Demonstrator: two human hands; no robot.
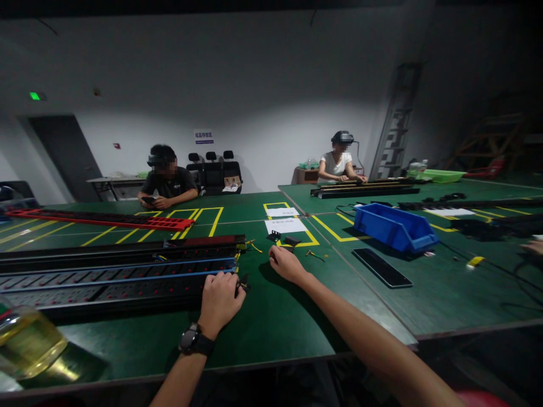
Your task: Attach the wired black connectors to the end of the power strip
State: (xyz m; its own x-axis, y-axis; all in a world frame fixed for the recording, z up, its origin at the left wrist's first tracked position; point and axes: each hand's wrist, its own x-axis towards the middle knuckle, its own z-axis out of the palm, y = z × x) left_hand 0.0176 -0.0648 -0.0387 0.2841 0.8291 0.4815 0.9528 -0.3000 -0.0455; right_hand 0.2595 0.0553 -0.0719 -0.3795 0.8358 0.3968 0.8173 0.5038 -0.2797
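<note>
My left hand point(221, 301), with a watch point(195, 339) on its wrist, lies at the right end of a long black rail assembly point(139, 287). Its fingers are closed on a small black part point(242, 282) that pokes out by the thumb. Blue strips point(169, 265) run along the assembly. To the right, my right hand point(288, 263) rests on the green table with its fingers curled; whatever they hold, if anything, is hidden. Just beyond it sit small black brackets point(292, 241) and a short yellow-green wire point(316, 256).
A blue bin point(392, 229) and a dark phone-like slab point(382, 267) lie to the right. A bottle of yellow liquid point(31, 342) is at the near left. Behind it lies a red rail point(178, 223). Two people sit across the table; another person's hand point(535, 246) shows at far right.
</note>
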